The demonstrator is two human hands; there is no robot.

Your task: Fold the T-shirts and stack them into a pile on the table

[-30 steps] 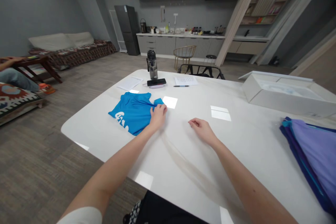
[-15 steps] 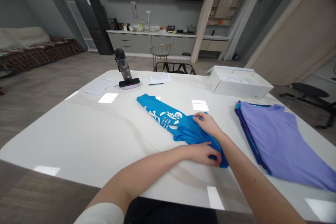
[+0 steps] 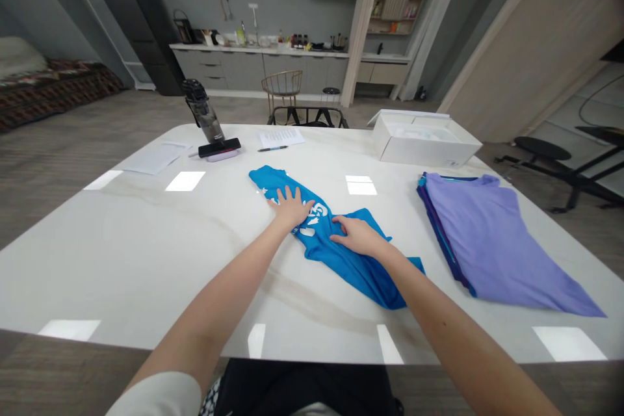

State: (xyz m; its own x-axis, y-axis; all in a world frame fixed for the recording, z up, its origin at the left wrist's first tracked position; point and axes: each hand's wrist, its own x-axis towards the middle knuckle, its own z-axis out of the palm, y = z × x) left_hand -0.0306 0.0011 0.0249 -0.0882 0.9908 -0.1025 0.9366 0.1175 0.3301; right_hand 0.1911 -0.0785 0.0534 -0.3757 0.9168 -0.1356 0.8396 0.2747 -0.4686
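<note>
A blue T-shirt [image 3: 341,260] with white lettering lies partly folded and rumpled on the white table [image 3: 160,260]. My left hand [image 3: 291,209] rests flat over its printed part, fingers spread, hiding some of the letters. Near the shirt's middle, my right hand [image 3: 358,235] touches the cloth with thumb and index finger apart and the other fingers curled. To the right lies a stack of folded clothes, a lilac shirt [image 3: 492,240] on top and darker blue and purple cloth [image 3: 441,227] showing along its left edge.
A white open box [image 3: 424,143] stands at the table's back right. At the back left are a dark bottle [image 3: 207,117], a black phone [image 3: 219,147] on a lilac object, and papers [image 3: 156,157]. A pen [image 3: 273,149] lies by a printed sheet [image 3: 283,136].
My left hand has moved from the shirt's near right end up to its printed part and spread open. My right hand has shifted slightly left. The near end of the shirt lies more spread out.
</note>
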